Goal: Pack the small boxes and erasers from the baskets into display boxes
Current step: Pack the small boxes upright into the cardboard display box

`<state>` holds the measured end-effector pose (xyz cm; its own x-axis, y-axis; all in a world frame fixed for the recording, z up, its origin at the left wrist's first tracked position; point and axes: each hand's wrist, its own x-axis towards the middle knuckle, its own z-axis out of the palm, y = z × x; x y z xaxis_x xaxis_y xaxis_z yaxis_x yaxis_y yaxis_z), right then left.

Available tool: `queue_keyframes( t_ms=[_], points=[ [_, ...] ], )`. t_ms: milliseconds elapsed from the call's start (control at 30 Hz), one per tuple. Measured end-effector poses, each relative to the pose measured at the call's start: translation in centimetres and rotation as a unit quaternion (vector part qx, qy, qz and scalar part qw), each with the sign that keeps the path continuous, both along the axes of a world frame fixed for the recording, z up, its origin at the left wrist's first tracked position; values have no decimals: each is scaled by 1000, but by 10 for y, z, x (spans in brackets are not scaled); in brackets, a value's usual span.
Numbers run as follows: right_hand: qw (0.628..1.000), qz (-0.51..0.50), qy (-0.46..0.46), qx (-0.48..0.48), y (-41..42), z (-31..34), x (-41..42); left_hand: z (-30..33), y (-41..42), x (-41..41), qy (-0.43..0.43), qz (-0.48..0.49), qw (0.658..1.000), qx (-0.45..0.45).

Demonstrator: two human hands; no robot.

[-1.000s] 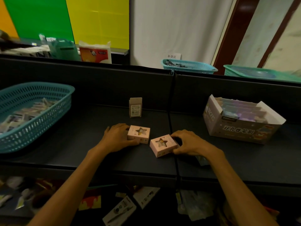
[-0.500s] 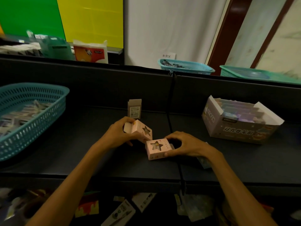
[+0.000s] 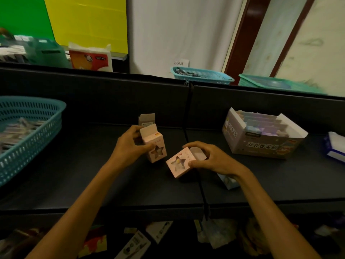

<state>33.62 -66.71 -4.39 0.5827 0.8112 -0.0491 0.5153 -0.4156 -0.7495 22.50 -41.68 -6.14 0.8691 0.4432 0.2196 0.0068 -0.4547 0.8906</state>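
My left hand (image 3: 130, 146) grips a small pink box (image 3: 155, 146) with a star-shaped window, held upright with its top flap open. My right hand (image 3: 211, 159) holds a second pink star-window box (image 3: 179, 164), tilted, its end flap open toward my fingers. Both boxes are just above the dark table (image 3: 93, 174). A third small box (image 3: 146, 118) stands open-topped behind my left hand. A display box (image 3: 261, 139) with printed sides sits at the right, holding several pastel packs. A teal basket (image 3: 28, 135) with wrapped items sits at the left.
A dark partition wall (image 3: 112, 94) runs along the back of the table. A blue-white pack (image 3: 336, 146) lies at the far right edge. A pale item (image 3: 228, 182) lies under my right wrist. Two more baskets (image 3: 201, 74) stand beyond the partition. Loose packets litter the floor below.
Both boxes were lying flat on the table; I have lifted them. The left one is now turned upright with its flap open, and the right one is tilted with its end opened.
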Motion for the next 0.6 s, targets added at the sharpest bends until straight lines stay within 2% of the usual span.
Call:
queue_keyframes(
  t_ms=[200,400,600],
  points=[
    [996,-44,-16,74,-18,19,0,13,-14,9,-46,-39,998,9],
    [975,-123,-51,178,-64,47,16,37,-51,29,-85,-111,990,21],
    [953,-197,-151,173,-124,74,50,60,-105,66,-122,-151,980,30]
  ],
)
